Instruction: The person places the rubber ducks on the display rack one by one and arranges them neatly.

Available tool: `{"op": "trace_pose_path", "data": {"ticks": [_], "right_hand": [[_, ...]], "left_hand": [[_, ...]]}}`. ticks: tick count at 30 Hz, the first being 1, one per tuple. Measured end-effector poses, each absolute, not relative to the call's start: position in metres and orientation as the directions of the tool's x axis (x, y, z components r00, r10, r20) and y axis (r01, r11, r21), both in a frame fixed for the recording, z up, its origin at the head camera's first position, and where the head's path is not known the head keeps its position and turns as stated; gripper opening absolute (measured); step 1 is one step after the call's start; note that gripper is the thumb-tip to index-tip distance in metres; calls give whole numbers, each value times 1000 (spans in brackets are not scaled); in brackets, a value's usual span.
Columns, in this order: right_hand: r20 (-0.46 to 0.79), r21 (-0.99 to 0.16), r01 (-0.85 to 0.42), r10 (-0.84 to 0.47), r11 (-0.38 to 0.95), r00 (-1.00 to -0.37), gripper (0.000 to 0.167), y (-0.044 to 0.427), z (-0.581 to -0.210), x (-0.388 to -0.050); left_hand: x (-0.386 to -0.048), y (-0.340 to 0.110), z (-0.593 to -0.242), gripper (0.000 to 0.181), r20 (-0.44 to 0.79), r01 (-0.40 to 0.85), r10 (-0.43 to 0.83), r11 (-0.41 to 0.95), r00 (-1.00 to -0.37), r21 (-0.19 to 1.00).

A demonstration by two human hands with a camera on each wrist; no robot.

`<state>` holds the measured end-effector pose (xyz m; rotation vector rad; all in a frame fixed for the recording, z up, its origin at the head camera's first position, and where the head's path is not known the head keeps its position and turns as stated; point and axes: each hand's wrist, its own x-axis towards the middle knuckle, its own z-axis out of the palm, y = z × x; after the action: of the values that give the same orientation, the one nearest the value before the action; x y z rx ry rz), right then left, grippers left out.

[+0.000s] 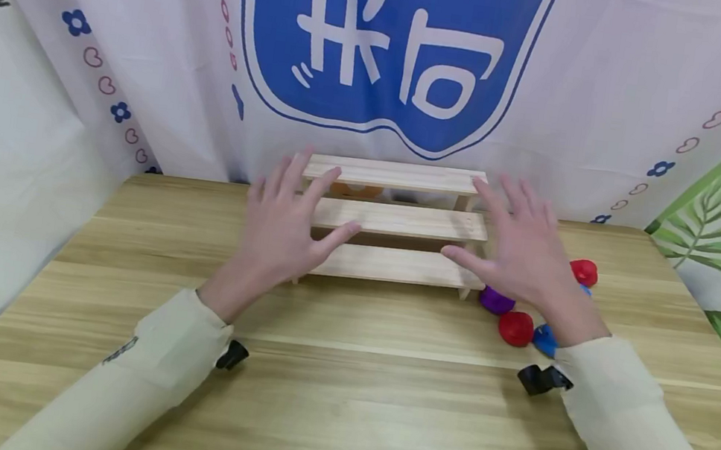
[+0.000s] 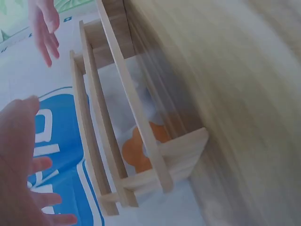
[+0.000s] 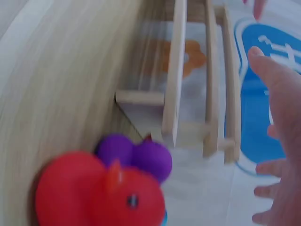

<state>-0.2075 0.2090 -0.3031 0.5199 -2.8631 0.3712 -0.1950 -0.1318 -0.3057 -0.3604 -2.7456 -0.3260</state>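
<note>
A three-tier wooden step rack stands at the back of the table. My left hand hovers over its left end, fingers spread and holding nothing. Over the right end is my right hand, also spread, with nothing in its grasp. Both wrist views show air between each hand and the rack's slats. Beside the rack's right end lie small toys that look like rubber ducks: a purple one, a red one, a blue one and another red one. My right forearm partly hides this group.
The wood-grain table reaches back to a white cloth with a blue printed emblem. An orange flower print shows through the rack. Dark wrist cameras sit below both cuffs.
</note>
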Motion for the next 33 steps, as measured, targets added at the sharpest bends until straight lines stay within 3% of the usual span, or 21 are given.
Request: {"op": "trace_pose_path", "data": {"ticks": [7, 12, 21, 33], "right_hand": [[339, -412, -415, -287, 811, -896, 92, 245, -307, -204], [356, -519, -373, -202, 769, -912, 85, 272, -311, -205], [210, -666, -152, -12, 730, -978, 78, 316, -322, -205], [53, -748, 26, 98, 663, -994, 71, 361, -351, -208]], "left_hand": [[-190, -149, -319, 66, 460, 312, 121, 878, -879, 364], [-194, -160, -329, 57, 462, 311, 76, 832, -884, 459], [-203, -171, -340, 57, 248, 192, 32, 731, -968, 655], [-214, -174, -349, 53, 222, 192, 46, 686, -974, 702]]}}
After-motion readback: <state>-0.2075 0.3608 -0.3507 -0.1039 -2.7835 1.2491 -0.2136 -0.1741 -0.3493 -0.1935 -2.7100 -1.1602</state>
